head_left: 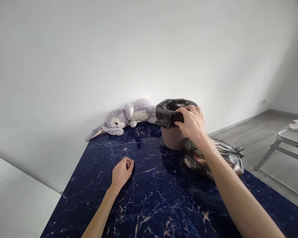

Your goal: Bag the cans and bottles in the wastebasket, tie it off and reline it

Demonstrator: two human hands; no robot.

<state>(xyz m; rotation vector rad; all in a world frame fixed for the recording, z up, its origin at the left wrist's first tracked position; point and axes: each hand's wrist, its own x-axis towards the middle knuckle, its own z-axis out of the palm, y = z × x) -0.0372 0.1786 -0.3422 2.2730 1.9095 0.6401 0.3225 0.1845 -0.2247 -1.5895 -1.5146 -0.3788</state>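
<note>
A mauve trash bin (172, 138) stands toward the far end of the table, lined with a black trash bag (164, 115) that is folded over its rim. My right hand (192, 122) grips the rim at the near right side, thumb outside and fingers over the edge. Resting on the tabletop to the left and nearer to me, my left hand (123, 170) has its fingers curled in and nothing visible in them. A filled, knotted black bag (225, 153) lies right of the bin, partly behind my right forearm. The bin's inside is mostly hidden.
A grey plush bunny (139, 112) lies on its side against the wall, left of the bin. The dark blue marble-patterned table (149, 198) has its right edge above a grey floor. A folding chair or stand (278, 142) is at the right.
</note>
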